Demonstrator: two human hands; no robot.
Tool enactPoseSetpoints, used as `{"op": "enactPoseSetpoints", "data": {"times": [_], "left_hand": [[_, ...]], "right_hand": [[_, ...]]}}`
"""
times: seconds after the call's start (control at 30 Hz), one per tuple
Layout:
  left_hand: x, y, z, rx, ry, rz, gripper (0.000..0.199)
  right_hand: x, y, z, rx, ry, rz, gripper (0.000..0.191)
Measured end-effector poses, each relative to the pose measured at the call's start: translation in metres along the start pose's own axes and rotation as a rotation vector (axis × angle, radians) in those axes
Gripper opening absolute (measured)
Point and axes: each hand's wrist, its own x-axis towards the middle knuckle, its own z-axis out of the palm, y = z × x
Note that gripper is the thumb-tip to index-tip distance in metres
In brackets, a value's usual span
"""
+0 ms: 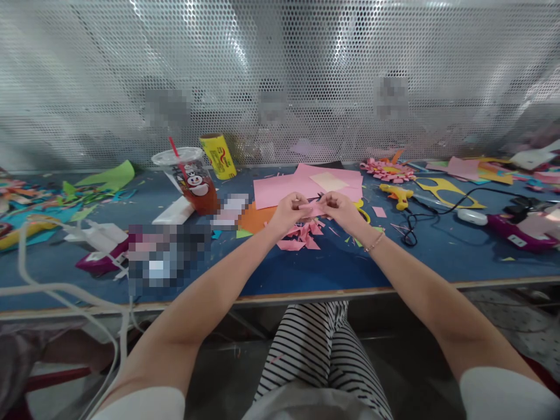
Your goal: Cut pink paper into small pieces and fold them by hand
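your left hand [289,213] and right hand [343,211] meet near frame center, above the blue table [254,280]. both have fingers curled in, thumb and fingertips nearly together, pinching a small pink paper piece [312,209] between them, left hand on its left end, right hand on its right end. can't tell if it's folded; fingers cover the ends. bracelet [375,240] on your right wrist. pink scraps [301,236] in a loose pile just below the hands. pink sheets [277,189] just above them, cream sheet [329,181] on top. yellow scissor handle [364,214] pokes out beside your right hand; orange paper [256,218] near your left. center left: cup with red straw [199,184], yellow roll [219,156] behind it. center right: yellow glue gun [396,197], pink paper flower [388,169] above it. green paper [109,176] at left.
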Motion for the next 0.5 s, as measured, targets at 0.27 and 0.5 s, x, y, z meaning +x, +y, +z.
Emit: {"op": "enactPoseSetpoints", "data": {"times": [0.27,0.5], "left_hand": [[-0.0010,0.0046,0.0025,0.232,0.050,0.077,0.021],[0.0023,0.0044,-0.0032,0.223,0.115,0.060,0.024]], "right_hand": [[-0.0005,0.0013,0.0006,-0.265,0.001,-0.115,0.015],[0.0002,-0.0002,-0.0035,-0.119,0.068,-0.064,0.018]]}}
